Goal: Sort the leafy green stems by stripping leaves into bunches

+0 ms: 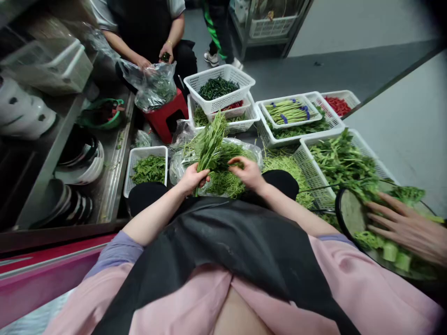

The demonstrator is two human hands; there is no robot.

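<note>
A bunch of leafy green stems (210,142) stands upright in my left hand (194,178), whose fingers are wrapped round its lower end. My right hand (247,172) is just to the right of the bunch, fingers bent together over dark green leaves; what they pinch is too small to name. Below and beyond both hands lies a heap of thin greens (226,181) on clear plastic (256,151). To the left of the heap is a white basket (128,179) of leaves, and pale green shreds (284,167) lie to its right.
White baskets of chillies (223,103), asparagus (288,111) and greens (344,160) stand ahead and right. A person (139,28) sits by a red stool (167,116). Another person's hand (408,225) is over vegetables at right. A metal shelf (117,172) flanks the left.
</note>
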